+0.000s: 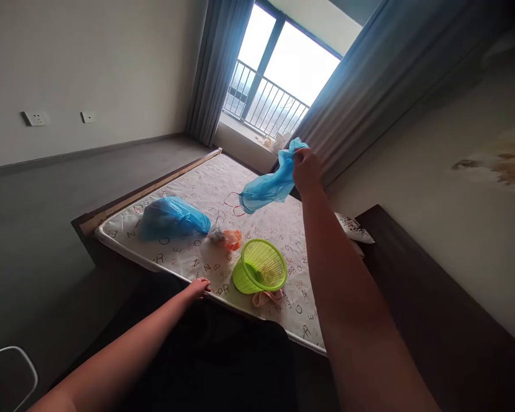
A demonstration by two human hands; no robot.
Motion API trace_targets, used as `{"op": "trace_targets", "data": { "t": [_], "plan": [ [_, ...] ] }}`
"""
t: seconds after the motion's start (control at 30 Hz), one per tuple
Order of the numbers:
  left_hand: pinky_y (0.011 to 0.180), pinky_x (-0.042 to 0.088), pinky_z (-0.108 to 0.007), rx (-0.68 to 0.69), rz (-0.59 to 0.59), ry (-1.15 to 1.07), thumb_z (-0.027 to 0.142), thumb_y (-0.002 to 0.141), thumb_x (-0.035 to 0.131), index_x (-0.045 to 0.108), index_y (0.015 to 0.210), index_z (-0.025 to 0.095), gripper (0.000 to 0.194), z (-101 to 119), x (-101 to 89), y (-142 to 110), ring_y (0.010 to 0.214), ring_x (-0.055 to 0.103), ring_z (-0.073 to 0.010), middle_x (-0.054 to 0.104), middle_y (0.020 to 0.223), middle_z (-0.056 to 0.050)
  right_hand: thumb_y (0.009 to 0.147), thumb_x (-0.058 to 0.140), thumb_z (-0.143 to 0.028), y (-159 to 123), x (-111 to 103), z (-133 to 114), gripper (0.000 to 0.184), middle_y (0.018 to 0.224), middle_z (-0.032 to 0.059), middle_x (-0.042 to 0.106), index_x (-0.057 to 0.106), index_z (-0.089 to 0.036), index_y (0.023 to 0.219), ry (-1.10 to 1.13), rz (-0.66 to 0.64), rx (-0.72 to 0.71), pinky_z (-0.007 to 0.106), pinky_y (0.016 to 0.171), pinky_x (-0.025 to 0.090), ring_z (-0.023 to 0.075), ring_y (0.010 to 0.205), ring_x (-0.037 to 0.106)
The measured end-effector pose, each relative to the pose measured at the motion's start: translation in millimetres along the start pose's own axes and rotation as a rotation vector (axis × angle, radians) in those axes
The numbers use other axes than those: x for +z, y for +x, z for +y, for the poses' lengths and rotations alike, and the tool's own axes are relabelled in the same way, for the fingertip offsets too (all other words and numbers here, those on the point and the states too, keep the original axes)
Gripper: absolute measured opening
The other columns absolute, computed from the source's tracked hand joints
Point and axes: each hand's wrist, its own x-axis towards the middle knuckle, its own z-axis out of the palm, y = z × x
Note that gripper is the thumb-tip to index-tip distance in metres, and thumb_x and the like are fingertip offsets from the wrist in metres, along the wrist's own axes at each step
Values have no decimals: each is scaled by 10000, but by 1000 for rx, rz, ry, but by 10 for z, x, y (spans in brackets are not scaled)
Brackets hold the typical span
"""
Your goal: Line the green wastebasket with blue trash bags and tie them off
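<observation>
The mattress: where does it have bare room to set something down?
Bare patches of mattress: beyond the lying blue bag, toward the window; between that bag and the left hand; and right of the green basket. Crowded: the near middle, with orange bag, basket and pink cloth close together; the raised blue bag hangs above.

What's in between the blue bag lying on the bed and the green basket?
Some crumpled orange plastic and a grey bit beside it, on the mattress. The head view shows it.
</observation>
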Motion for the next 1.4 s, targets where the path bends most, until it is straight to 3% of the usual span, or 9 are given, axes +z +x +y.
{"op": "trace_targets", "data": {
  "t": [0.2,0.33,0.43,0.6,0.63,0.77,0.93,1.13,1.4],
  "plan": [
    [602,436,-246,-7,-12,-46,391,891,648,553,972,225,207,-15,-8,32,762,714,-203,741,946,-72,1083,260,-312,-453,-329,-560,409,1380,174,604,576,-183,1307,90,477,26,533,1200,409,288,1425,542],
    [567,420,-227,-7,-50,-118,496,974,572,551,1006,218,280,7,1,27,708,691,-181,731,969,-75,1034,422,-372,-1356,-242,-811,304,1270,131,661,623,-221,1204,195,376,235,513,1108,508,298,1247,644],
    [597,471,-237,13,-112,-204,631,1043,391,568,1089,203,465,38,-5,-29,726,704,-175,729,1014,-92,1022,370,-387,-2338,80,-801,365,1266,117,698,629,-270,1251,186,33,477,506,1117,508,284,1229,651],
    [668,552,-289,70,-212,-511,740,1036,149,557,1282,209,713,58,-83,-129,851,745,-206,712,1214,-139,965,444,-265,-4046,647,-513,333,1258,117,724,719,-278,1152,233,-805,531,475,1121,500,314,1254,657],
    [674,555,-289,61,-177,-539,749,1032,153,552,1305,214,720,55,-100,-132,887,747,-213,699,1265,-148,926,481,-221,-4325,693,-440,344,1290,105,719,721,-289,1162,231,-887,577,474,1119,504,315,1273,655],
    [754,558,-289,77,5,-428,705,1049,265,506,1421,263,626,27,-119,-91,1117,719,-239,624,1449,-157,729,625,-107,-5086,664,-162,500,1387,137,677,711,-249,1201,216,-876,709,514,1155,476,370,1376,601],
    [871,556,-334,100,26,-231,593,1032,472,497,1458,336,499,-7,-40,-47,1224,674,-246,596,1509,-119,665,618,-84,-5398,700,30,545,1301,164,692,679,-193,1195,219,-803,888,519,1160,459,365,1348,607],
    [893,558,-391,84,99,-2,594,895,695,465,1511,349,702,49,57,-75,1211,673,-311,623,1439,-150,726,629,-119,-5455,903,-74,415,1215,139,687,663,-183,1134,282,-791,983,429,1118,496,305,1212,676],
    [915,565,-403,118,159,144,402,975,603,424,1543,278,607,69,190,-157,1393,577,-344,513,1597,-189,840,559,-150,-5264,878,-72,456,1431,176,609,637,-178,1289,258,-619,1046,438,1246,384,318,1423,542]
  ]
}}
